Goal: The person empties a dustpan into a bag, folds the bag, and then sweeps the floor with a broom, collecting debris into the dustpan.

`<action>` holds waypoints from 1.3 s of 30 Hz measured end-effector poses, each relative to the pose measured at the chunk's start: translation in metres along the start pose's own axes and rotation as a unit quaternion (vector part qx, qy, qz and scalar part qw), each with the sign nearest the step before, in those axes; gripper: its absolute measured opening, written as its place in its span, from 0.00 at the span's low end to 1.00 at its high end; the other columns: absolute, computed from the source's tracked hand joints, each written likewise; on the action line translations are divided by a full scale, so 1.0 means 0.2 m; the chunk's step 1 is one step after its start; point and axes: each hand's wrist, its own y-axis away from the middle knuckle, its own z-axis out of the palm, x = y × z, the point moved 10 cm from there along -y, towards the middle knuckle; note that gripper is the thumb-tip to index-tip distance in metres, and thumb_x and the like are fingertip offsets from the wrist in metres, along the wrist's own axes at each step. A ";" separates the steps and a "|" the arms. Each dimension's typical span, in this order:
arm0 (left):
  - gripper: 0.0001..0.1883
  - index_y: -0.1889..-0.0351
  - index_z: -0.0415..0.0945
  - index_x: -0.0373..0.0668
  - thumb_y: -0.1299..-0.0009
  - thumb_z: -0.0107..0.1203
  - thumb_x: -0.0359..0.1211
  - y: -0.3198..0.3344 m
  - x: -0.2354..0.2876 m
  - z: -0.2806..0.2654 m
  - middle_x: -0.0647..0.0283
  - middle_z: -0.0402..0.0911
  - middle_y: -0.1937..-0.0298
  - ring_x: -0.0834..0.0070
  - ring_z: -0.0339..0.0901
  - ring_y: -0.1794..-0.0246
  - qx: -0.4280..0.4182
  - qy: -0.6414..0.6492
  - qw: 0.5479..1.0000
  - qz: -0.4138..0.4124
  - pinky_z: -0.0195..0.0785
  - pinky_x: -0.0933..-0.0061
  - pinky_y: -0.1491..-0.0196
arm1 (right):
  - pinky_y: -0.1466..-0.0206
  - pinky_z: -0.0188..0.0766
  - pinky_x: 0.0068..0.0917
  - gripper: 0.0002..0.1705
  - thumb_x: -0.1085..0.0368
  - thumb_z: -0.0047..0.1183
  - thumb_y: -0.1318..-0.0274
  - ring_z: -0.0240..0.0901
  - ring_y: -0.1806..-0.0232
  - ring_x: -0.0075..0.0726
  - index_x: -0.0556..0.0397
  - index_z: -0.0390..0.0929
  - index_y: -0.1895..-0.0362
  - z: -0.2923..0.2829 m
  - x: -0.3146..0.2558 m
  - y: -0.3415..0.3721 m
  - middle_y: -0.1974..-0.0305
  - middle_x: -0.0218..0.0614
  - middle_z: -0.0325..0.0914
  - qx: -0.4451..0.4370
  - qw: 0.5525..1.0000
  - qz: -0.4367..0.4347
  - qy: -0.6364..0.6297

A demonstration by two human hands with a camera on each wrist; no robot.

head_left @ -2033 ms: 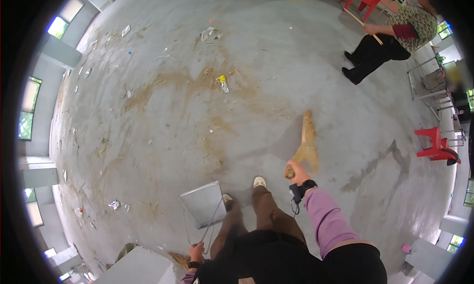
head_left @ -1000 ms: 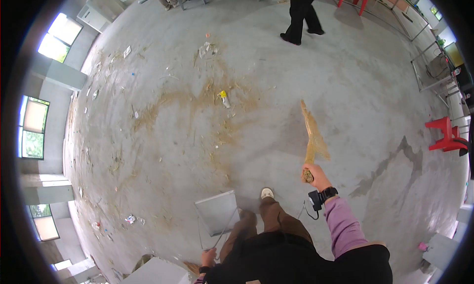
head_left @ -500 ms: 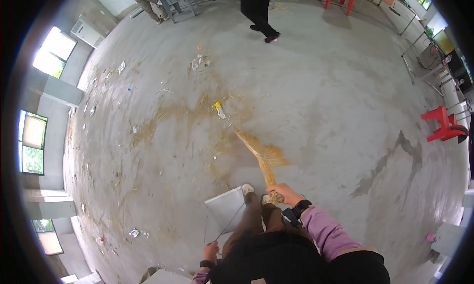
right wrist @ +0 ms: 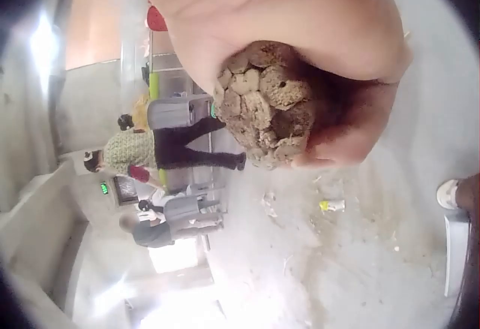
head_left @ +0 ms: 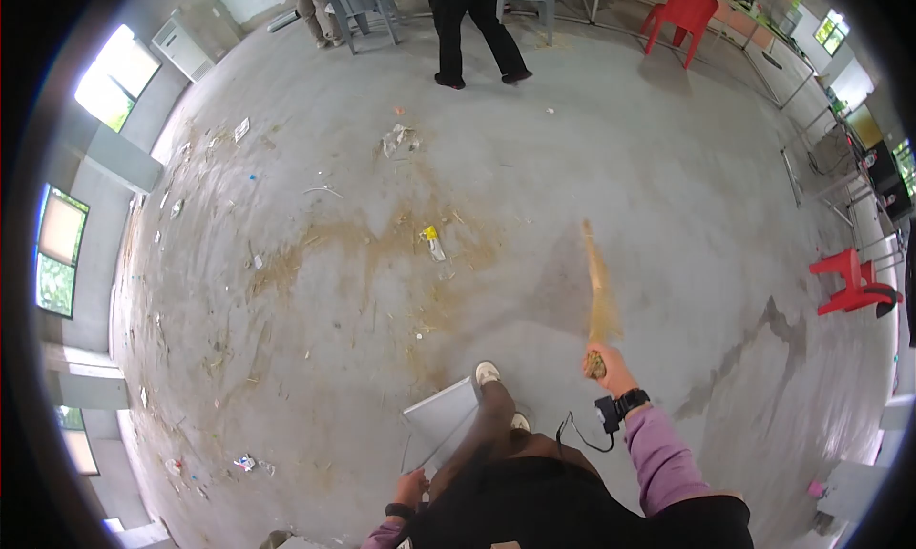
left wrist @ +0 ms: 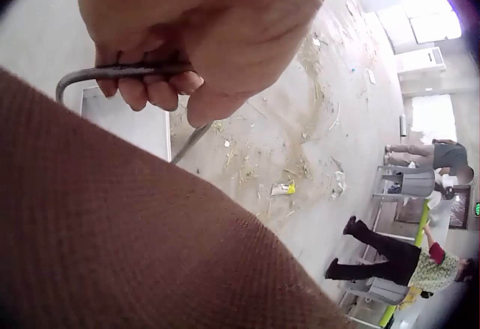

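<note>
In the head view my right hand (head_left: 613, 366) grips a straw broom (head_left: 598, 287) by its thick bundled end, the rest stretching forward over the floor, blurred. The right wrist view shows that cut stalk end (right wrist: 262, 111) wrapped by the fingers. Low on the left, my left hand (head_left: 410, 488) holds the bent metal rod handle (left wrist: 142, 70) of a dustpan (head_left: 441, 408), its fingers curled round the rod. The dustpan stands beside my foot, partly hidden by my leg. Brown dust and straw bits (head_left: 420, 310) lie ahead of it.
A yellow-and-white wrapper (head_left: 433, 244) and crumpled plastic (head_left: 401, 141) lie ahead; more litter (head_left: 245, 463) is scattered leftward. Another person (head_left: 468, 29) stands at the far end by grey chairs (head_left: 361, 5). Red chairs (head_left: 679, 20) and tables line the right.
The broom swept left to near my feet half a second ago and is back on the right now. The dustpan shifted slightly. The other person walked from the right toward the far middle.
</note>
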 end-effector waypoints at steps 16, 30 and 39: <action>0.13 0.76 0.72 0.36 0.38 0.46 0.37 -0.24 0.31 -0.02 0.65 0.71 0.81 0.78 0.69 0.79 0.007 -0.162 0.987 -0.005 0.59 0.75 0.77 | 0.83 0.65 0.28 0.09 0.63 0.51 0.53 0.68 0.83 0.31 0.54 0.67 0.71 1.15 0.48 -0.24 0.81 0.33 0.67 -0.129 0.911 0.372 -0.124; 0.14 0.80 0.74 0.35 0.44 0.51 0.38 -0.23 0.35 0.21 0.65 0.73 0.81 0.77 0.68 0.79 0.049 -0.233 0.971 0.029 0.59 0.74 0.74 | 0.85 0.65 0.28 0.13 0.63 0.54 0.54 0.69 0.85 0.31 0.60 0.70 0.69 0.45 -0.28 -0.24 0.80 0.37 0.72 -0.060 0.915 0.345 -0.200; 0.14 0.79 0.73 0.35 0.45 0.48 0.38 -0.06 0.39 0.52 0.65 0.72 0.81 0.77 0.67 0.79 0.097 -0.320 0.942 0.001 0.58 0.72 0.77 | 0.85 0.64 0.30 0.12 0.63 0.54 0.56 0.69 0.84 0.34 0.57 0.69 0.70 -0.46 -0.19 -0.77 0.79 0.35 0.71 0.076 0.958 0.224 -0.163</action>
